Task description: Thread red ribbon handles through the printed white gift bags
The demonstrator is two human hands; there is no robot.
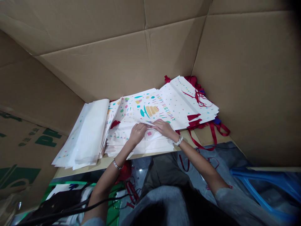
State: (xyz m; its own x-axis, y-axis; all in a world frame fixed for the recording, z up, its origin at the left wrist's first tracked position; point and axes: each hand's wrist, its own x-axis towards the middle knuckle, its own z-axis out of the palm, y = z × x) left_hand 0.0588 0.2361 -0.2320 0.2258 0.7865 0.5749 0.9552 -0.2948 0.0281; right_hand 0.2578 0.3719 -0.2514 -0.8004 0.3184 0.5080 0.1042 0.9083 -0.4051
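In the middle of the work surface, my left hand (138, 133) has its fingers closed on the edge of a white printed birthday sheet (131, 111). My right hand (164, 128) pinches the same edge just to the right, the two hands nearly touching. "HAPPY BIRTHDAY" and a cake show on the sheet beyond my fingers. Beneath my hands lies a stack of white printed sheets (141, 147). Further right, a fanned pile of printed sheets (178, 100) carries red ribbon ends (194, 121). Folded white sheets (90, 135) lie to the left.
Tall cardboard walls (113, 62) enclose the surface at the back and both sides. Red ribbon (213, 138) hangs over the front edge at right. A blue plastic stool (265, 185) stands low right; a green crate (113, 201) and a black cable (94, 207) are low left.
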